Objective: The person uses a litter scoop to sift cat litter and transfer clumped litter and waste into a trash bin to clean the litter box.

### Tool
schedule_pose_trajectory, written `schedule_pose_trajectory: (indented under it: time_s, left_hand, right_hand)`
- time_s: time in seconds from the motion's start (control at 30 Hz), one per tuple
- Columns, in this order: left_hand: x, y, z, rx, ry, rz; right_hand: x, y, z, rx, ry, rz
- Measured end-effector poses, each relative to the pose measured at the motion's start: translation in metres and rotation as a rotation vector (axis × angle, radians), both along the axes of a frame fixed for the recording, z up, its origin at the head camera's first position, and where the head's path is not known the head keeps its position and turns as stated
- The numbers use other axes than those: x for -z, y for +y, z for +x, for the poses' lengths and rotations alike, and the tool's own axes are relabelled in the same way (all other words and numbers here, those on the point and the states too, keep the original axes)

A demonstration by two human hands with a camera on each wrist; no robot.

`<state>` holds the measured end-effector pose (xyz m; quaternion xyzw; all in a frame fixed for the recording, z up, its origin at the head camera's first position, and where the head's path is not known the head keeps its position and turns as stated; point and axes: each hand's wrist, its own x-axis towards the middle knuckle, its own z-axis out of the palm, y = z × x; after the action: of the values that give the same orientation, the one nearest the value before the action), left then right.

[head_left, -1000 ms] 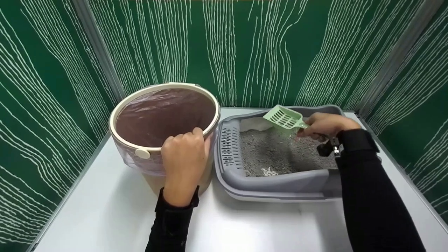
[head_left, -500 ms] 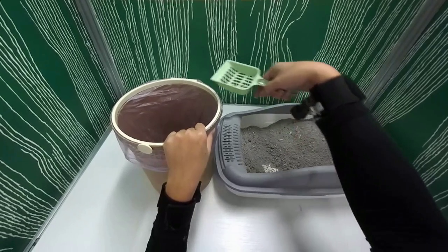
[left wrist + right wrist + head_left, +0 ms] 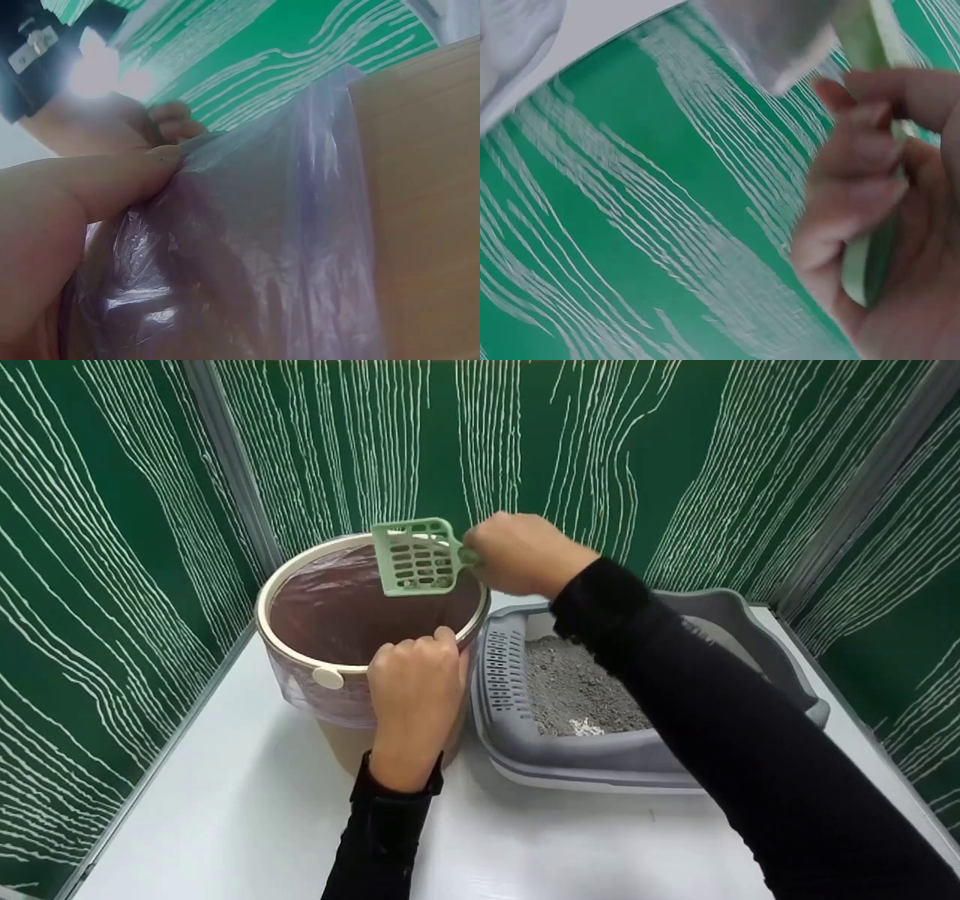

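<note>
My right hand (image 3: 521,553) grips the handle of a light green slotted litter scoop (image 3: 417,585), fingers curled round it, as the right wrist view shows of the handle (image 3: 870,262). The scoop is tipped on its side above the mouth of a trash bin (image 3: 285,656), with a few small bits against its slots. My left hand (image 3: 416,679) holds the bin's near right rim. In the left wrist view the thumb lies on the thin purplish bag (image 3: 247,247) folded down over the bin's outside. The bag also lines the inside.
A grey litter box (image 3: 592,761) with grey litter (image 3: 581,682) stands right of the bin; my right sleeve covers part of it. White granules (image 3: 586,727) lie near its front wall. Green walls with white lines close in the white table (image 3: 480,847).
My right hand has lifted the scoop up out of the litter box, carried it left over the bin, and turned it over on its side. The left hand has stayed on the rim.
</note>
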<state>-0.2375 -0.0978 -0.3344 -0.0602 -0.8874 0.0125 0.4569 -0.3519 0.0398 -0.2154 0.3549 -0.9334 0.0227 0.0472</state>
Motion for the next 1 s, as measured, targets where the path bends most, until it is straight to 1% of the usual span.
schedule_pose_trajectory:
  time_s: [0.07, 0.13, 0.2, 0.27, 0.3, 0.37, 0.4, 0.47, 0.53, 0.6, 0.73, 0.8, 0.9, 1.0]
  left_hand:
    - [0.001, 0.000, -0.001, 0.001, 0.005, -0.010]
    - [0.003, 0.000, -0.001, 0.002, 0.008, -0.014]
    - [0.004, -0.001, -0.002, 0.003, 0.006, -0.016]
    - [0.005, -0.001, -0.002, 0.005, 0.001, -0.012]
    - [0.005, -0.002, -0.002, 0.005, -0.002, -0.014]
    - [0.005, -0.002, -0.001, 0.006, -0.008, -0.015]
    - [0.005, -0.002, -0.001, 0.006, -0.010, -0.014]
    - [0.005, -0.003, -0.001, 0.003, -0.017, -0.013]
    - [0.005, -0.005, -0.001, 0.003, -0.024, -0.005]
    - [0.005, -0.006, 0.000, 0.002, -0.032, 0.002]
    - [0.004, -0.008, -0.001, 0.001, -0.035, 0.003]
    - [0.002, -0.009, -0.001, -0.006, -0.031, -0.005]
    - [0.001, -0.010, -0.001, -0.018, -0.027, -0.007]
    - [-0.001, -0.011, -0.001, -0.026, -0.027, -0.003]
  right_hand:
    - [0.010, -0.006, 0.003, -0.049, 0.198, 0.088]
    - [0.017, -0.010, 0.007, -0.084, 0.368, 0.210]
    - [0.022, -0.014, 0.009, -0.121, 0.517, 0.316]
    - [0.026, -0.015, 0.010, -0.149, 0.632, 0.386]
    - [0.027, -0.015, 0.011, -0.155, 0.669, 0.407]
    - [0.028, -0.013, 0.011, -0.146, 0.702, 0.410]
    - [0.027, -0.012, 0.011, -0.135, 0.698, 0.398]
    - [0.026, -0.009, 0.011, -0.111, 0.660, 0.367]
    - [0.024, -0.005, 0.009, -0.097, 0.586, 0.290]
    - [0.021, 0.001, 0.007, -0.103, 0.482, 0.146]
    - [0.008, 0.026, 0.007, -0.116, 0.236, -0.199]
    - [0.000, 0.043, 0.009, -0.099, 0.159, -0.300]
    - [-0.012, 0.071, 0.012, -0.014, 0.076, -0.331]
    - [-0.019, 0.101, 0.015, 0.069, 0.025, -0.288]
